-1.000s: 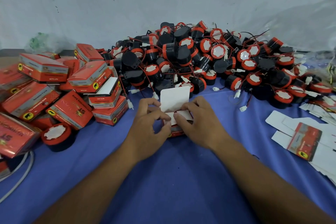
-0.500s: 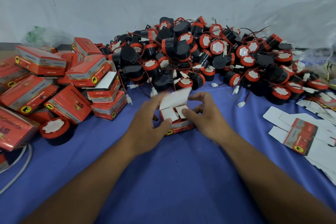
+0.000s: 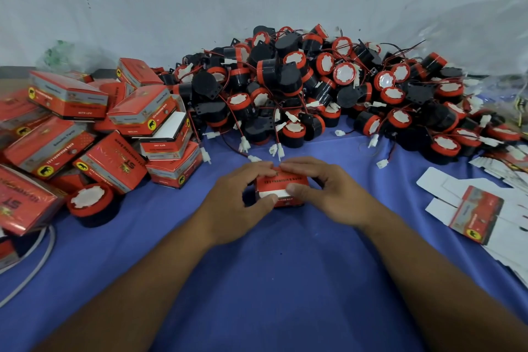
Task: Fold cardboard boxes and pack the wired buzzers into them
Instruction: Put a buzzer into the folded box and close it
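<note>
Lid: stood up white half a second ago, now folded down flat, red side up; both hands have come in over it.
Box: small red carton, middle of the worktop, just on the near side of the buzzer pile; a white strip of the tuck flap shows along its front top edge, not fully in.
Left hand: curled round the box's left end, fingers over the lid, thumb tip against the front.
Right hand: curled round the right end, fingers over the lid, thumb pressing the white strip on the front.
Fingertips: both hands' tips meet at the lid's far edge.
Buzzer in box: cannot tell, lid hides it.
Buzzer pile: black and red round buzzers with red-black wires and white plugs, heaped along the far edge against the wall.
Packed boxes: red cartons stacked loosely at the left edge and far left corner.
Loose buzzer: lies alone just beside the packed boxes, white face up.
Flat cartons: unfolded, mostly white side up, spread at the right edge.
Worktop: covered in blue cloth.
Cable: grey loop at the near left edge.
</note>
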